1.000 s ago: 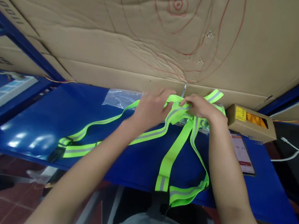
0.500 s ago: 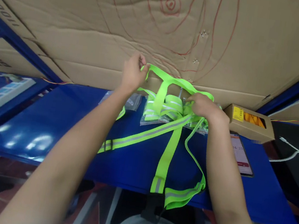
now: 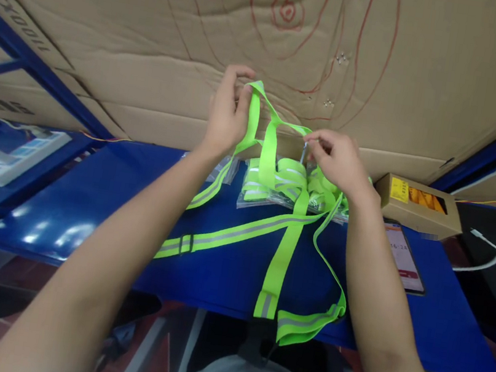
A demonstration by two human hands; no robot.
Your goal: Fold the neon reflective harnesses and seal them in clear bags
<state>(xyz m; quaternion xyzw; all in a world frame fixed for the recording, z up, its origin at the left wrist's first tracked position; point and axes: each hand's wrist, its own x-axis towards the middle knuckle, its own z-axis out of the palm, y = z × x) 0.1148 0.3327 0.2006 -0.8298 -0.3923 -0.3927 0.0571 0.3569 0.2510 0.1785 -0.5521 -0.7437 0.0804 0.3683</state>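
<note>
A neon-green reflective strap harness (image 3: 283, 253) with grey stripes is spread across the table and partly lifted. My left hand (image 3: 230, 112) pinches a raised strap between thumb and fingers, in front of the cardboard. To its right, my right hand (image 3: 338, 162) has thumb and forefinger closed on the same strap, which stretches between the two hands. A short piece hangs down from that stretch. Behind it lie rolled green straps (image 3: 284, 176) in clear plastic bags. A dark buckle slider (image 3: 186, 243) sits on the strap at the left. Other strap ends reach the table's front edge.
Cardboard with red drawn rings (image 3: 287, 11) rises behind the blue table (image 3: 215, 283). At the right are a small brown box (image 3: 429, 219), a phone-like screen (image 3: 405, 259) and white cables (image 3: 494, 254). A white power strip (image 3: 19, 158) lies at the left. Blue posts flank both sides.
My left hand has risen, lifting the strap higher. My right hand has come up from the bagged rolls and now pinches the strap. The left-hand strap has been drawn up.
</note>
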